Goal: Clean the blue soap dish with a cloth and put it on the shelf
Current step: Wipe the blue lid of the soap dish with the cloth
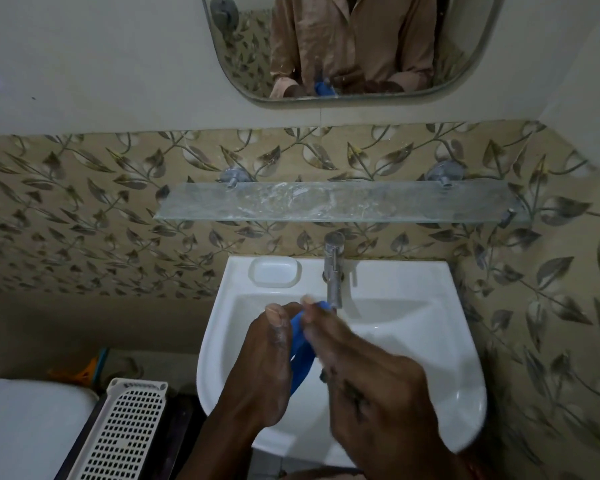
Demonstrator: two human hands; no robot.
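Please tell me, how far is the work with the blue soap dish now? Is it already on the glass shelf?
Not yet. The blue soap dish is off the shelf and over the sink, held between the left hand and right hand just below the tap. No cloth is clearly visible, so how clean it is cannot be judged. The glass shelf holds nothing, so the placing step is left.

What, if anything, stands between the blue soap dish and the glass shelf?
Nothing visible. Both hands hold the blue soap dish over the sink; the tap rises just beside the path up, and the glass shelf carries only smears.
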